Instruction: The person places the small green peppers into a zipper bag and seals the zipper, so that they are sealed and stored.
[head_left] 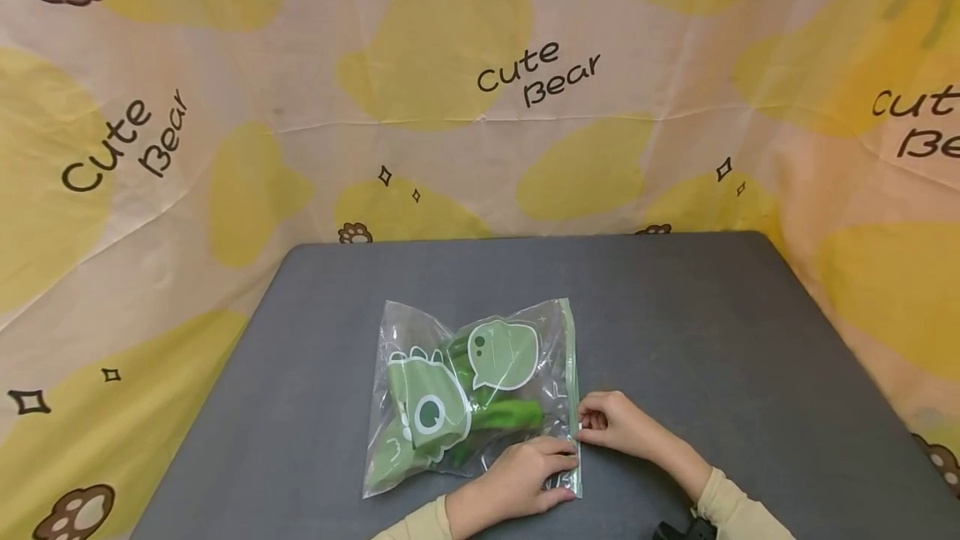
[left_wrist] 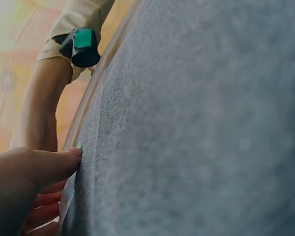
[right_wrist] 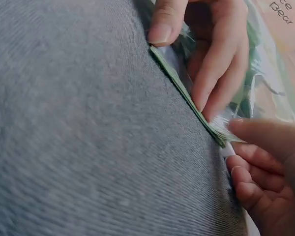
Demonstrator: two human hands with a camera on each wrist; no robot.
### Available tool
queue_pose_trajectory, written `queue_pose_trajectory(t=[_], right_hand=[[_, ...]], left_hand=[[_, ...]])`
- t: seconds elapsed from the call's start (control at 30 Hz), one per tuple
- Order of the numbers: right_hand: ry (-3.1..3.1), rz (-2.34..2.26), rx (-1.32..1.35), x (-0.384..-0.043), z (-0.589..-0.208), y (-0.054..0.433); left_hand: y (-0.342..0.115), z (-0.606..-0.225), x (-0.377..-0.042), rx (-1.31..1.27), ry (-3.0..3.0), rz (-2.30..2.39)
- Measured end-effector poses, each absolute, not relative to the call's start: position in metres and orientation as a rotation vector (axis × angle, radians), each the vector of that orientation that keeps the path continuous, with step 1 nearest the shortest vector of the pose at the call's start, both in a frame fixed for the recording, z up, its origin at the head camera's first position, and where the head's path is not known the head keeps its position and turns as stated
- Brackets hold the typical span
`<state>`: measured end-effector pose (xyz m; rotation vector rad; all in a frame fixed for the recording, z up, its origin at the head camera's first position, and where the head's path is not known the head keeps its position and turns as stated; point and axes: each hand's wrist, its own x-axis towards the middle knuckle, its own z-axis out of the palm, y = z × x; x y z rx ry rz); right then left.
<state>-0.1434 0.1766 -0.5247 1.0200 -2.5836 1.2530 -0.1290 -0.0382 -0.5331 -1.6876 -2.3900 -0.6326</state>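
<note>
A clear zip bag [head_left: 558,340] with a green dinosaur print lies on the table, its green zip strip [right_wrist: 179,83] facing right. Through the plastic shows a long, bright green, pepper-like item [head_left: 510,415], with darker green shapes partly hidden behind the print. My left hand [head_left: 525,477] rests over the bag's near right corner. Its thumb [right_wrist: 163,27] touches the near end of the strip and its fingers press farther along it. Just beyond, my right hand [head_left: 618,423] pinches the strip's edge between thumb and curled index finger; a small white piece shows there.
The grey table [head_left: 712,315] extends around the bag on all sides. Behind and beside it hangs a printed cloth [head_left: 450,40] with yellow patches and lettering. A black wrist camera [head_left: 684,528] sits at the right sleeve, close to the table's front.
</note>
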Motion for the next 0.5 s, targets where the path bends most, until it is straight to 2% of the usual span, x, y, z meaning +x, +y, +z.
queue_pose_trajectory(t=[0.23, 0.5], right_hand=[[-2.599, 1.279, 0.811, -0.1376, -0.5295, 0.1721], [-2.604, 1.349, 0.951, -0.1370, -0.5253, 0.1791]], left_hand=[[-0.0377, -0.5322, -0.1281, -1.680, -2.397, -0.562], [-0.0393, -0.5298, -0.1278, -1.666, -2.393, -0.542]])
